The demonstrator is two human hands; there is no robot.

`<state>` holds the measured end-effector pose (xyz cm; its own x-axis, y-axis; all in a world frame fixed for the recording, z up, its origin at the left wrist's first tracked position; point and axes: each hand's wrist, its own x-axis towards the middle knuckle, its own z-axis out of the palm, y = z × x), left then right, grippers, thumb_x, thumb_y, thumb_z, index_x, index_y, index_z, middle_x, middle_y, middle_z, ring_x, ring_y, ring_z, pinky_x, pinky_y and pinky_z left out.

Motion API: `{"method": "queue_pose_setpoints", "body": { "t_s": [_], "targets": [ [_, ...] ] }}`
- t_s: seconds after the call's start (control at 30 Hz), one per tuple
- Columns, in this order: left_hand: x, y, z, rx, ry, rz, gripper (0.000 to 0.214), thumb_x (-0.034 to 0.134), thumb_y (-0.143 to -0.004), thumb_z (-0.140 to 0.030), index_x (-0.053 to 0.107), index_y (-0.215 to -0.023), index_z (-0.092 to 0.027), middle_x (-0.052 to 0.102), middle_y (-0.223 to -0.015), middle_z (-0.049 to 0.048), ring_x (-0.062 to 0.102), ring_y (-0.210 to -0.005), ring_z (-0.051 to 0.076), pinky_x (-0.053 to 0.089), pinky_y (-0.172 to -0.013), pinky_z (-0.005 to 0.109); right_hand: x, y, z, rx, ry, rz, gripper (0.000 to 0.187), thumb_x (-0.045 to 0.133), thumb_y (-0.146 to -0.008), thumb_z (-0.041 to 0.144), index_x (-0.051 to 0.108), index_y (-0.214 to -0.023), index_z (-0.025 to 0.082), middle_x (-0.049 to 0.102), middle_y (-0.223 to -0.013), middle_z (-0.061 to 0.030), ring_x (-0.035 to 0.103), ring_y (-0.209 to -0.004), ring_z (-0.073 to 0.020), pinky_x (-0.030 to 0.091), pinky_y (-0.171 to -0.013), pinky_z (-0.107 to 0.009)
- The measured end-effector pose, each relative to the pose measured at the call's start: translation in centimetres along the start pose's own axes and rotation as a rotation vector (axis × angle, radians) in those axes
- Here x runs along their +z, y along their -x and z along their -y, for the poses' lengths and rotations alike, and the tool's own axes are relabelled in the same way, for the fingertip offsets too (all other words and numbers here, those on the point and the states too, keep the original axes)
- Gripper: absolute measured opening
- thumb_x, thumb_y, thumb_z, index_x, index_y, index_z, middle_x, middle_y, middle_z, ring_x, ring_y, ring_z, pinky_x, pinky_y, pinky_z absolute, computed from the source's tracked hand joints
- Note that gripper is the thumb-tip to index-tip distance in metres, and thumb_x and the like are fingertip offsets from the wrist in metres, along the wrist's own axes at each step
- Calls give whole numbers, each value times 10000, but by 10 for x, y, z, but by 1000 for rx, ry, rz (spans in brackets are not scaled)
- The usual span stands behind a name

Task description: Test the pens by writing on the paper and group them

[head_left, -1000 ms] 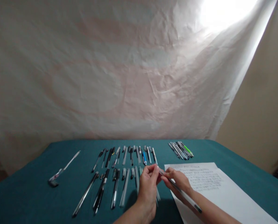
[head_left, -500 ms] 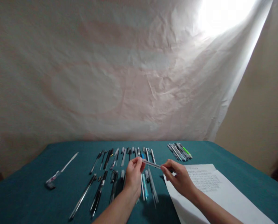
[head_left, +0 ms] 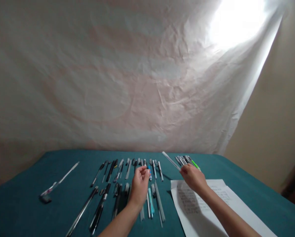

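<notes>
My right hand [head_left: 193, 177] grips one end of a clear, slim pen [head_left: 171, 161] and holds it up over the top of the written sheet [head_left: 187, 197]. The pen slants up and to the left, its far end free. Above the rows of pens is my left hand [head_left: 139, 184], its fingers curled together; what they hold, if anything, is hidden. Just beside its fingertips lies a blue pen [head_left: 149, 173]. Below that hand are a light blue pen [head_left: 151, 201] and a clear pen tube [head_left: 159, 202]. My left forearm covers part of the front row.
Several dark pens lie to the left, among them a long clear one [head_left: 82, 212]. A bundle of pens with a green one [head_left: 195, 164] lies at the back right. At far left is a thin white stick-like item [head_left: 60, 181]. A hanging sheet [head_left: 100, 82] backs the green tablecloth [head_left: 21, 204].
My hands have come apart. The right one has moved up and right with the pen, which has left my left hand's fingers. The view has shifted slightly.
</notes>
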<state>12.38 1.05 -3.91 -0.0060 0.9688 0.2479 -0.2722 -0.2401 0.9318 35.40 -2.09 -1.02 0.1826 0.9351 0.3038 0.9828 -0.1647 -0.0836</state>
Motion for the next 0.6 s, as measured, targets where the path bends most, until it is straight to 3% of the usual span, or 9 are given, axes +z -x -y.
{"method": "queue_pose_setpoints", "body": {
  "t_s": [0.13,0.3,0.47,0.6],
  "targets": [
    [3,9,-4,53,-95,55,246,629,-753,-333,567,-922,-165,623,-891,66,593,-855,202,424,-803,316,16,-23,-16,100,123,40,219,449,-846,288,642,-811,191,660,-903,-105,608,-815,-210,358,-594,-261],
    [7,20,-14,93,-201,131,160,608,-774,-293,587,-881,-175,624,-838,51,581,-811,196,422,-778,306,32,-32,-15,125,154,46,194,448,-835,204,638,-798,187,668,-853,-103,610,-776,-200,358,-592,-266],
    [7,23,-16,117,-258,174,123,594,-788,-280,600,-864,-184,624,-822,39,576,-807,188,412,-777,288,37,-33,-15,166,177,18,239,398,-842,105,621,-880,183,669,-834,-98,603,-721,-173,349,-579,-256],
    [6,21,-16,119,-266,166,111,590,-788,-267,603,-859,-183,621,-821,39,573,-804,189,408,-767,284,32,-32,-16,178,194,7,211,423,-842,128,625,-861,183,667,-818,-101,595,-704,-172,343,-570,-254]
  ]
}}
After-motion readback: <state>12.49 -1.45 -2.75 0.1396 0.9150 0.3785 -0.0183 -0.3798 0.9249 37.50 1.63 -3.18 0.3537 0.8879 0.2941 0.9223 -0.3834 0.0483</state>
